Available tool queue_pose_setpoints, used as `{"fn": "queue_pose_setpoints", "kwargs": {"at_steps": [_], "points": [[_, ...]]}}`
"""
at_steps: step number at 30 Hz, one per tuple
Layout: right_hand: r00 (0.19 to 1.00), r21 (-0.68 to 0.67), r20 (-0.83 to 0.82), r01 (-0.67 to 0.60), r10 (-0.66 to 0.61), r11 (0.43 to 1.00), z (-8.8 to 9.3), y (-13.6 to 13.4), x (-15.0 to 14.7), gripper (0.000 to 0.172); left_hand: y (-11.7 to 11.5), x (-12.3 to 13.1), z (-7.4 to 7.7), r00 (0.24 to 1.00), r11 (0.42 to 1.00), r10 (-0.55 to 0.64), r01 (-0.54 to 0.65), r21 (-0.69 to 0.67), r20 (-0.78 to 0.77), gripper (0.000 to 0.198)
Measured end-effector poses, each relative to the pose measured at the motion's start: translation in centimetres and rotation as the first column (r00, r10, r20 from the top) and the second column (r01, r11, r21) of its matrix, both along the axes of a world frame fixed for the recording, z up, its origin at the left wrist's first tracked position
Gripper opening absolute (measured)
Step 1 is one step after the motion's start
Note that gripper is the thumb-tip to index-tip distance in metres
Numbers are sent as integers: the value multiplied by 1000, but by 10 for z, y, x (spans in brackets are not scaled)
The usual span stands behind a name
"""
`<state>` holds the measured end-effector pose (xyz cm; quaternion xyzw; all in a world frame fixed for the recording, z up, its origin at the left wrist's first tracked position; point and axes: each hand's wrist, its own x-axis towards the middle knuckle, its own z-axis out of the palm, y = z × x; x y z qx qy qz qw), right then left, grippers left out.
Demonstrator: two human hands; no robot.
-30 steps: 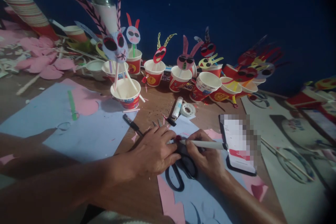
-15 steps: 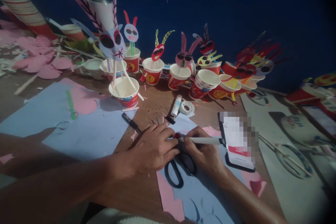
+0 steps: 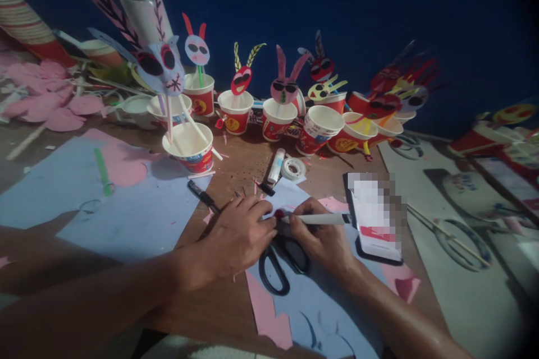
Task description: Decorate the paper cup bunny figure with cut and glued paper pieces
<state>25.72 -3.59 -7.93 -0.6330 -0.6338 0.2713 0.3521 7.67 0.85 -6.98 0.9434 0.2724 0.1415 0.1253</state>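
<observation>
My right hand (image 3: 322, 238) grips a white marker pen (image 3: 324, 219), its tip pointing left at a small dark red piece (image 3: 279, 214). Bent and pressed together, the fingers of my left hand (image 3: 244, 230) steady that piece from the left; their grip on it is partly hidden. Black-handled scissors (image 3: 261, 269) lie just below both hands, on a light blue sheet (image 3: 324, 303) with pink paper (image 3: 263, 314) under it. Left of my left hand is a black pen (image 3: 202, 193).
A glue stick (image 3: 275, 165) and a tape roll (image 3: 293, 169) lie ahead of my hands. A phone (image 3: 373, 219) is at the right. Paper cups (image 3: 189, 148) with paper rabbit-like faces (image 3: 162, 67) line the back. Large blue sheets (image 3: 138, 219) cover the left side.
The view has shifted slightly, so everything sits a little farther left and higher. Both hands keep nearly the same pose, the marker tip still at the red piece.
</observation>
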Motion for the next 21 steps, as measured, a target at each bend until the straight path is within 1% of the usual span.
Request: {"fn": "queue_pose_setpoints", "kwargs": {"at_steps": [4,11,16,21], "points": [[1000,37,-2,22,-22,999,3,1,0,12,0,0,1,1000,1000,-11,11,8,-4,25],[998,48,-36,51,-49,998,9,1,-1,13,0,-1,0,1000,1000,-8,8,-2,-19,27],[992,80,-74,105,-99,991,7,0,0,13,-2,0,-4,1000,999,24,-24,20,10,24],[992,69,-97,90,-83,994,5,2,-3,13,-2,0,-4,1000,999,24,-24,31,8,23]]}}
